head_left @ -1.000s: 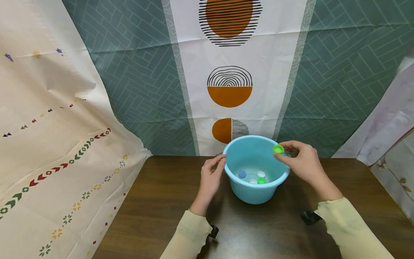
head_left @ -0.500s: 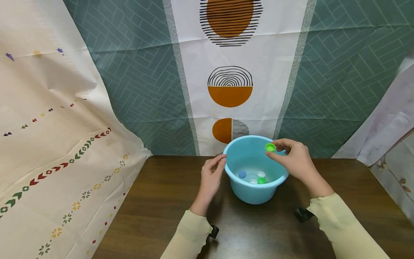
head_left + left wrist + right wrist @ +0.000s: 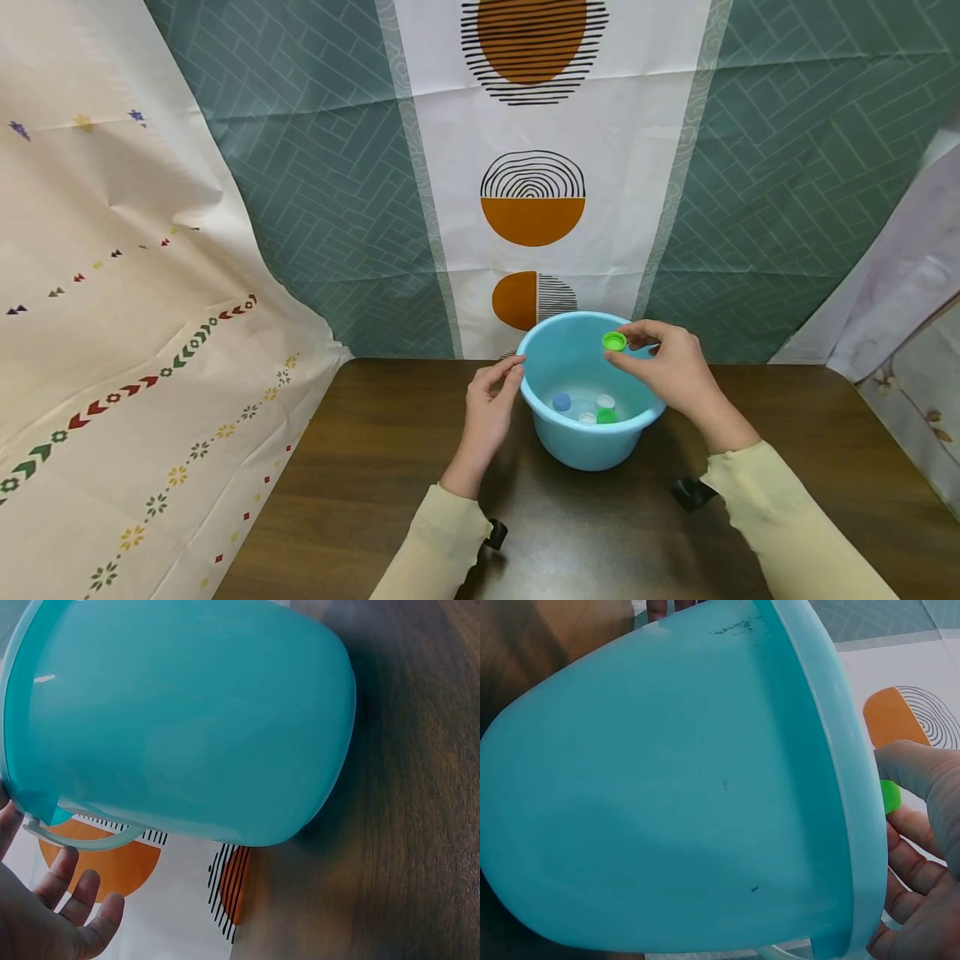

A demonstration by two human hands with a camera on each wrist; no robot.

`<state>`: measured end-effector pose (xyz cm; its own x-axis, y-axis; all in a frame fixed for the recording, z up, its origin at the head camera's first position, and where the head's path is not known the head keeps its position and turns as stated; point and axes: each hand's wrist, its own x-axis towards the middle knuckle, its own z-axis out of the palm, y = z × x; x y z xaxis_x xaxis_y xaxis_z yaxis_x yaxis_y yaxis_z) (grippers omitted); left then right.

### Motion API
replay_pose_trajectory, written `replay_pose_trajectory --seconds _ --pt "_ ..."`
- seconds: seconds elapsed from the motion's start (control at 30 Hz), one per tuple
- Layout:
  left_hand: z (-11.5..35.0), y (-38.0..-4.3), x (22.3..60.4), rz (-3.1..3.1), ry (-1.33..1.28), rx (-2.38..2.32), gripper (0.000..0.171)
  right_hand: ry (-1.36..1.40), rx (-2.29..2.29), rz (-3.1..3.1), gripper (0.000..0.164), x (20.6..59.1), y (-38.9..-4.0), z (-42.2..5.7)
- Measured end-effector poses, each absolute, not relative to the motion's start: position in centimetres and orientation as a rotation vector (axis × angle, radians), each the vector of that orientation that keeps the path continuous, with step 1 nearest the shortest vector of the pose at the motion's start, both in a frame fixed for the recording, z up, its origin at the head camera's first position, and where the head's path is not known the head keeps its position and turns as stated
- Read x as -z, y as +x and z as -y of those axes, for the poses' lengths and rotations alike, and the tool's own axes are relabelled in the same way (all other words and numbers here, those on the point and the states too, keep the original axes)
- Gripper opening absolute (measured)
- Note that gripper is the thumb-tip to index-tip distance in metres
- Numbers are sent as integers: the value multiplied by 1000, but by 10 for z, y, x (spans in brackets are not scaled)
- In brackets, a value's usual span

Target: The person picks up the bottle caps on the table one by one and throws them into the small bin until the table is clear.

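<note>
My right hand [image 3: 670,367] pinches a bright green bottle cap [image 3: 614,342] between thumb and fingers, above the inside of a light blue plastic bucket [image 3: 588,446]. In the right wrist view, part of the green cap [image 3: 890,796] shows past the rim, between my fingers. My left hand [image 3: 489,408] grips the bucket's left rim with thumb and index finger; its other fingers hang loose in the left wrist view. On the bucket's floor lie a blue cap [image 3: 562,402], a white cap [image 3: 605,402], a second whitish cap [image 3: 587,417] and another green cap [image 3: 607,415].
The bucket stands on a dark brown wooden table [image 3: 390,483], near its back edge. Behind it hangs a patterned teal and white cloth [image 3: 337,167]. A cream cloth [image 3: 135,333] drapes at the left. The bucket has a pale loop handle [image 3: 97,844].
My right hand has moved left with the green cap, from over the bucket's right rim to above its inside. My left hand stays at the rim.
</note>
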<state>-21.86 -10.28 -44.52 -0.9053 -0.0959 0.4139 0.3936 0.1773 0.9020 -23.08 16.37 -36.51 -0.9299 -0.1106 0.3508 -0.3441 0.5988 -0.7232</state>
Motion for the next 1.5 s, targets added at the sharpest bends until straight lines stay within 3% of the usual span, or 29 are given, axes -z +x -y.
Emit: replay_pose_trajectory --seconds 0.7,1.17,1.5 --pt "101 -203 424 2080 -272 1806 26 403 -1275 2569 40 365 -230 -151" --pt "103 -218 446 2089 -259 1781 27 435 -1303 2548 39 364 -231 -146" --pt "103 -218 445 2099 -256 1786 26 398 -1289 2564 52 365 -229 -147"
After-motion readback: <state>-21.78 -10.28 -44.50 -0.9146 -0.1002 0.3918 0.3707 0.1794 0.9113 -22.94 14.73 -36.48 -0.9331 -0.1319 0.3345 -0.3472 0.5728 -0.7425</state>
